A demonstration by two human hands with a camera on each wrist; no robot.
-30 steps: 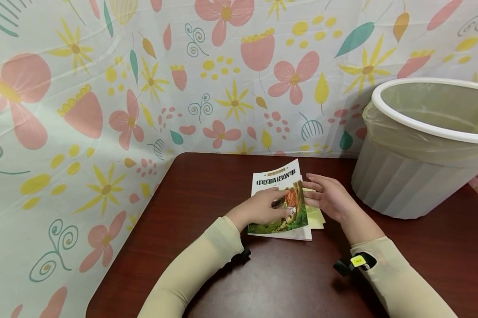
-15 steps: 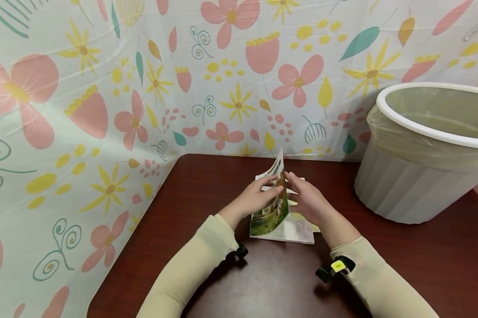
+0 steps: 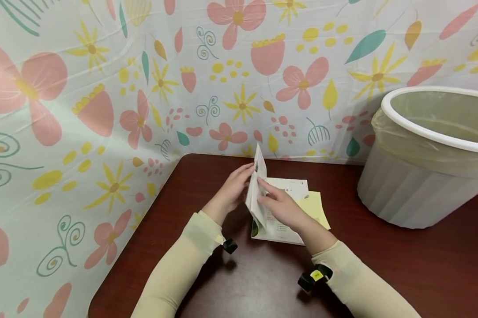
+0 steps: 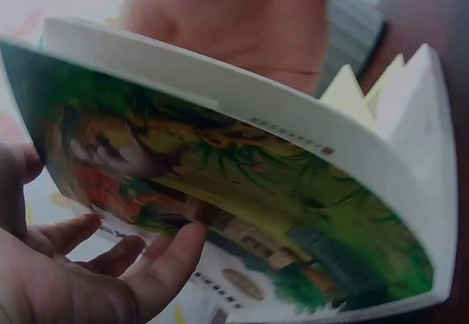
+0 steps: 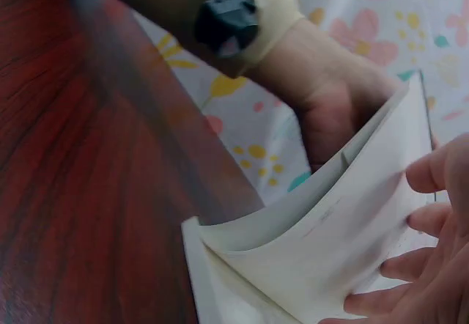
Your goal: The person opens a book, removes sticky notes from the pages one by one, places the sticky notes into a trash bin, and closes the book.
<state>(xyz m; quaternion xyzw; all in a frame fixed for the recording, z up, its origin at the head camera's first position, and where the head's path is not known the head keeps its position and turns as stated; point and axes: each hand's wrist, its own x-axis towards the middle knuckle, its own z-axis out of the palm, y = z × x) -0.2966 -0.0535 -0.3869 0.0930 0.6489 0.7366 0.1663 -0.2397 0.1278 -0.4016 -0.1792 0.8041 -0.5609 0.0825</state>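
A paperback book [image 3: 283, 235] lies on the table with its front cover and some pages lifted nearly upright. On the cover side, my left hand [image 3: 231, 189] has its fingers against the green, illustrated cover [image 4: 242, 170], as the left wrist view shows. My right hand [image 3: 283, 207] touches the inner face of the raised white pages [image 5: 344, 225] with spread, fairly straight fingers. Yellow paper [image 3: 317, 206] sticks out from the book's right side. Its pointed corners [image 4: 348, 97] also show in the left wrist view.
A grey waste bin [image 3: 405, 190] with a white rim and a plastic liner stands at the right of the dark red-brown table [image 3: 250, 282]. Flower-printed cloth [image 3: 163, 132] hangs behind the table and along its left side.
The cover has swung up and leftward from lying flat, taking pages with it and baring a printed page. Both hands have moved left; the right one is now at the pages' inner side.
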